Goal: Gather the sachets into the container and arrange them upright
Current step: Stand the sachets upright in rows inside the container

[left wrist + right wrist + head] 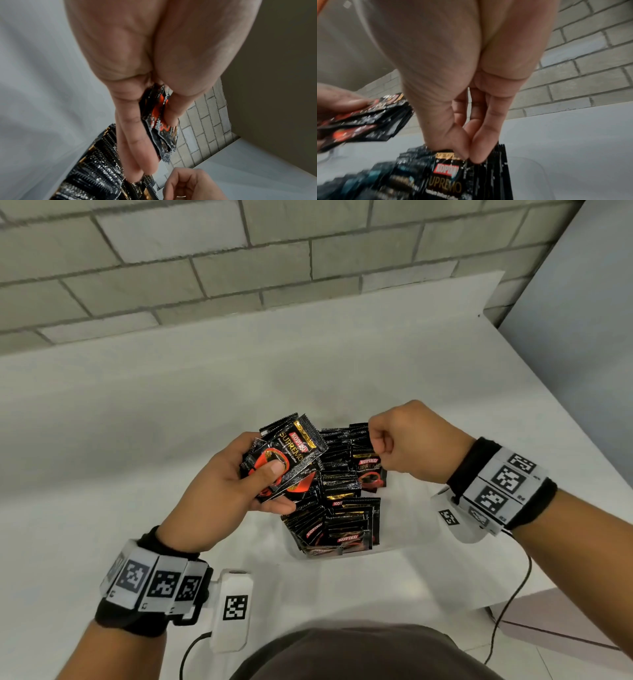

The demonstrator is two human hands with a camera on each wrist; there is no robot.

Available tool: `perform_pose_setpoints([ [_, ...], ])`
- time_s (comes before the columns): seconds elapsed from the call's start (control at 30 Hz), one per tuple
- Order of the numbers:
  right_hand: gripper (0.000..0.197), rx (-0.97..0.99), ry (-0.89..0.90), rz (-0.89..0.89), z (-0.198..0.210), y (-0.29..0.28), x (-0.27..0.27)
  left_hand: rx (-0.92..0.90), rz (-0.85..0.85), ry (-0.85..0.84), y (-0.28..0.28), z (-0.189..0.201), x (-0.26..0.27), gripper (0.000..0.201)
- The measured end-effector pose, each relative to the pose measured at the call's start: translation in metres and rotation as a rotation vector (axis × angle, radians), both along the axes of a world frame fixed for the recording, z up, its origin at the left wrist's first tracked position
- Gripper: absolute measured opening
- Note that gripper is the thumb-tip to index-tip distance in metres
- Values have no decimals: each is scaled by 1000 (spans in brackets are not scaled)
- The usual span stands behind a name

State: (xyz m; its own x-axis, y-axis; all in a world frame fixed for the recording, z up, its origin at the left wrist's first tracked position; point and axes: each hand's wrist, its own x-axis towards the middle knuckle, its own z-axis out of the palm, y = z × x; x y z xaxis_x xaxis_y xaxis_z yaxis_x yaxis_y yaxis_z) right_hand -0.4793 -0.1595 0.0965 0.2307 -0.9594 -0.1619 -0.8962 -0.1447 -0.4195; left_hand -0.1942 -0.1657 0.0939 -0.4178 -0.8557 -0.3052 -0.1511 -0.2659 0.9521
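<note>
Right hand (407, 440) pinching a sachet (371, 470) top, container (387, 546) below.

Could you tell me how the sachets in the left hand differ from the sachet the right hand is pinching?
The left hand holds a fanned bunch of sachets lifted above the container's sachets; the right hand pinches one sachet by its top edge.
The bunch lies tilted, faces up; the pinched sachet stands upright among the packed ones.
Both are black Kopiko Supremo packets.
</note>
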Motion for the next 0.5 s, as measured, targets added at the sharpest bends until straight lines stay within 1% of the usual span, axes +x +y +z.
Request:
perform_pose_setpoints([
  [0.1,23,134,126,99,-9,0,1,1,4,-1,0,0,1,38],
  [0.23,33,223,241,191,-16,-1,0,-4,6,-7,0,0,3,39],
  [0.33,33,211,261,232,-10,-1,-1,-2,6,-7,0,0,3,34],
  [0.4,27,181,242,237,-6,0,-1,-1,6,-5,0,-1,3,30],
  [0.43,25,190,236,248,-5,1,0,-1,6,-5,0,-1,3,30],
  [0.5,25,284,255,299,-6,4,2,-1,4,-5,1,-1,4,31],
])
